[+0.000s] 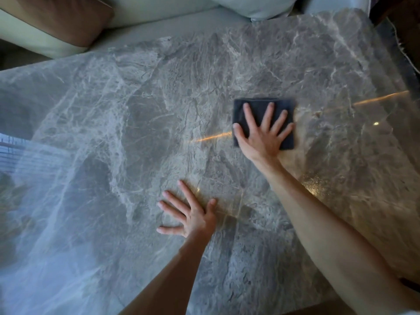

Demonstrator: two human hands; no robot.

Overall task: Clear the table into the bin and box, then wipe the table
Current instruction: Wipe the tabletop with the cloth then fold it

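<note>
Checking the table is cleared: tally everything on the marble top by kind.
Cloth: 1, dark cloth
Hands: 2, left hand flat on the table, right hand pressing the cloth
Total: 3

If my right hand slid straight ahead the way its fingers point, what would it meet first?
Only bare table, it seems: the right hand, flat on the dark cloth, points toward the far edge. Past that, probably the pale cushion, though depth is unclear.

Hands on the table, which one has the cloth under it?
The right hand, fingers spread flat on the dark cloth. The left hand rests on bare table.
</note>
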